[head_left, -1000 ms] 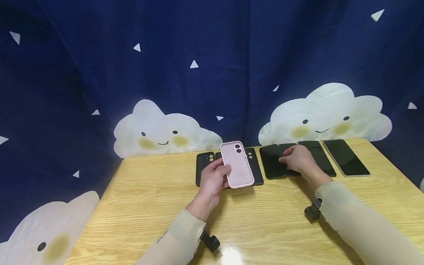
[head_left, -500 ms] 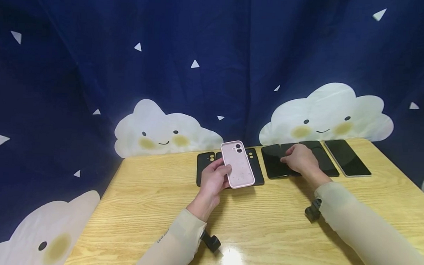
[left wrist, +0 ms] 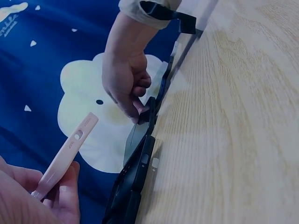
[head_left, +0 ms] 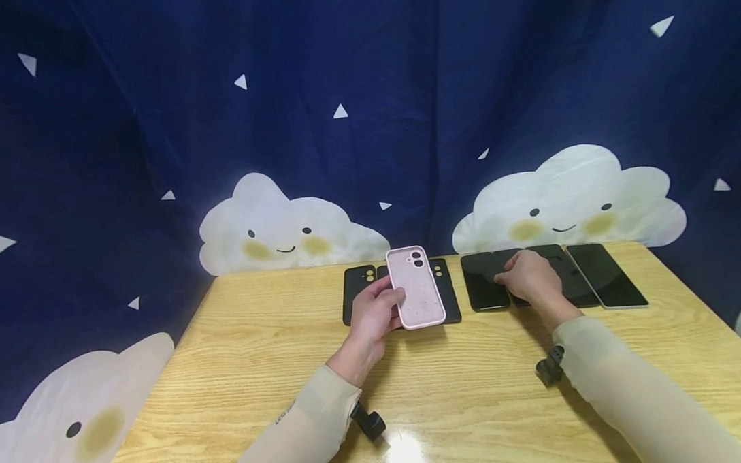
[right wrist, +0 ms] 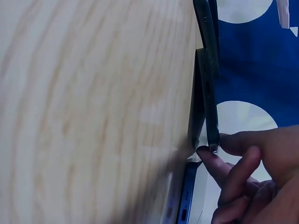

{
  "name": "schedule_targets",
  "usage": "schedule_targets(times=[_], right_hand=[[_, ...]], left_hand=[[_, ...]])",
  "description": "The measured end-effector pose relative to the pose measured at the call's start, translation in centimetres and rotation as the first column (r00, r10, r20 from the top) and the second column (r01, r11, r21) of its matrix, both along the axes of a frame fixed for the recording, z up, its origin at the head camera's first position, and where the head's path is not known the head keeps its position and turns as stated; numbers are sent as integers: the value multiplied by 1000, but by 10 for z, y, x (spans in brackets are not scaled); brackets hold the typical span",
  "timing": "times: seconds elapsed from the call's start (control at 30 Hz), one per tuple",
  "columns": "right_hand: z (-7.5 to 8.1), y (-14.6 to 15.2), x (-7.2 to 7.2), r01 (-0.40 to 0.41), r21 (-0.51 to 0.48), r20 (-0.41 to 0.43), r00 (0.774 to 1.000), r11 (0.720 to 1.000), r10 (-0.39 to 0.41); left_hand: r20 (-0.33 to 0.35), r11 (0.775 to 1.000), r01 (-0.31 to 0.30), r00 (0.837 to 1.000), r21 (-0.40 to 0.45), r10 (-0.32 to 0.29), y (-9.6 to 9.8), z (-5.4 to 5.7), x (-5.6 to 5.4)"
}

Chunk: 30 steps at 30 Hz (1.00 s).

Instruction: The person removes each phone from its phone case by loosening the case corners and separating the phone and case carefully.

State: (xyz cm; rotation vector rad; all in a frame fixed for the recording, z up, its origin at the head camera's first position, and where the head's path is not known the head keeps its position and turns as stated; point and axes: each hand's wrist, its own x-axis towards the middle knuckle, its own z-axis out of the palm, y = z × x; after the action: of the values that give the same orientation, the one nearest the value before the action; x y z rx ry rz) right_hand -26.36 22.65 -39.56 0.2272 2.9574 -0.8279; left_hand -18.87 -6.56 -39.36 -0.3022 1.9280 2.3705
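My left hand (head_left: 372, 310) grips a pink phone case (head_left: 418, 298) by its left edge, thumb on the front, held up over the black cases. The left wrist view shows this case (left wrist: 70, 147) edge-on, its side cutout visible. My right hand (head_left: 531, 276) pinches the right long edge of the leftmost black phone (head_left: 485, 286) in the phone row. In the right wrist view that phone (right wrist: 210, 105) is tilted, its pinched edge raised off the table between thumb and forefinger. A second phone (head_left: 509, 254) lies partly hidden under the right hand.
Black phone cases lie left of the phones: one (head_left: 357, 296) at the far left, another (head_left: 446, 295) partly behind the pink case, a third (head_left: 381, 271) mostly covered. Two more phones, one black (head_left: 565, 269) and one light-edged (head_left: 608, 277), lie at right. A curtain (head_left: 327, 66) hangs behind the table (head_left: 268, 350).
The right hand and the leftmost phone have shifted slightly right, with the neighbouring phones nudged right too. The left hand and pink case stay in place.
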Motion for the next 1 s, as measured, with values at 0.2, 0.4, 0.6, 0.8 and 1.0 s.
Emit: schedule_targets(times=[0.2,0.4,0.6,0.8,1.0], right_hand=[[-1,-3,1,-4,38,-31,999,999,5],[-4,-5,0,4,63,-33,999,998,-2],[-5,-11,1,-2,79,-58,998,997,7],[-7,-19,3,-7,94,-113,993,996,18],[-8,-33,3,-17,116,-120,992,993,31]], left_hand=[[2,1000,2,1000,-17,-2,0,-1,1],[-3,1000,4,1000,-12,-4,0,-1,1],[-9,1000,5,1000,-10,-5,1,0,0],[-19,1000,1,1000,-5,-1,2,1,1],[-19,1000,2,1000,-11,-3,1,1,1]])
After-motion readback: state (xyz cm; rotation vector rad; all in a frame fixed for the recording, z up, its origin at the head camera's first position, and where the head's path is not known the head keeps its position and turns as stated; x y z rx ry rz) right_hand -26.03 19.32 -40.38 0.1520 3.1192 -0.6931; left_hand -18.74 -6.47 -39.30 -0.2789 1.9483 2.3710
